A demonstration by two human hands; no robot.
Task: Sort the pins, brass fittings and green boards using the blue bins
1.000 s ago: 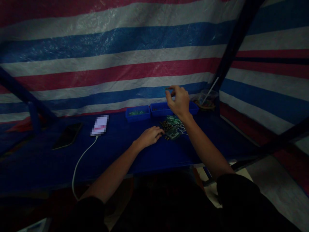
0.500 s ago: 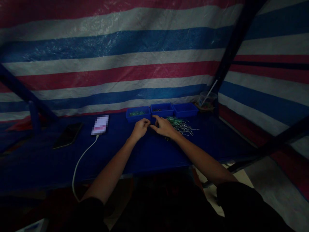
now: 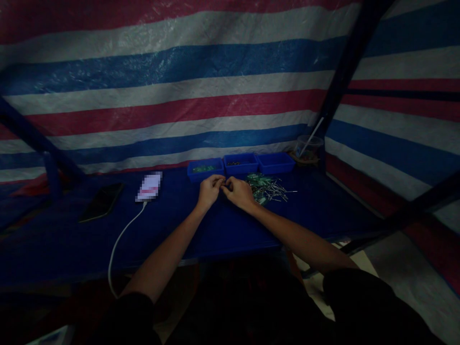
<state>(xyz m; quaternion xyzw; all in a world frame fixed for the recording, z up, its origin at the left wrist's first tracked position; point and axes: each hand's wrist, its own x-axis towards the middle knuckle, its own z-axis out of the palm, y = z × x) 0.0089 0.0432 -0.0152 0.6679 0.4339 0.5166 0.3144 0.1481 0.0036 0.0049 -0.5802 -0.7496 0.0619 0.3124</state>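
My left hand (image 3: pixel 210 189) and my right hand (image 3: pixel 238 191) meet fingertip to fingertip over the blue table (image 3: pixel 230 232). Both are closed in a pinch. Whatever sits between the fingers is too small and dark to name. Right beside my right hand lies a pile of green-handled pieces with thin metal shafts (image 3: pixel 268 187). Behind my left hand stands a blue tray (image 3: pixel 206 176) with small greenish pieces in it. A second blue tray (image 3: pixel 241 168), holding a few small dark bits, is just behind my fingertips. The third blue tray (image 3: pixel 276 168) adjoins it on the right.
To the left lie a dark phone (image 3: pixel 101 201) and a lit phone (image 3: pixel 149 187) with a white cable (image 3: pixel 115 244) running off the front edge. A clear plastic cup (image 3: pixel 309 146) with a stick stands at the back right. Striped sheeting (image 3: pixel 179 105) hangs behind, on dark metal posts.
My right hand has moved slightly left, and its fingers have closed in to meet my left fingertips. More of the green-handled pile now shows. Trays and phones have stayed put.
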